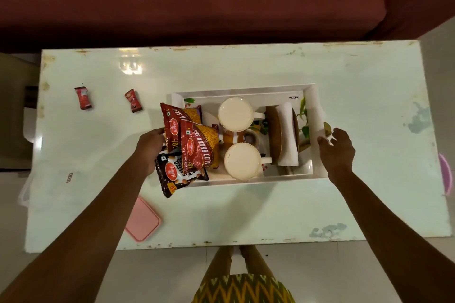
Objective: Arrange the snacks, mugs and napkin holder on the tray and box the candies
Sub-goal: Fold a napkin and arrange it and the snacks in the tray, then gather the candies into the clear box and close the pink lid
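The left hand [150, 147] has its fingers wrapped around the left end of the tray [246, 91], tucked behind the snack packets, so the grip itself is partly hidden. The right hand [338, 149] sits at the tray's right end with its fingers loosely spread, touching the rim but not clearly clenched on it.

The white tray lies on the pale counter [344, 204], a little right of centre. At its left end, two red snack packets [194, 141] lean overlapping, and a dark peanut packet [176, 174] hangs over the near left corner. In the middle stand two mugs, one far [235, 113] and one near [242, 161], both with handles pointing right. Right of them is a wooden napkin holder [274, 135] with a white napkin [286, 134] in it.

Two red candies [83, 97] [133, 100] lie on the counter well to the left of the tray, apart from each other. A pink lid [142, 221] rests near the counter's near edge, partly under the left forearm.
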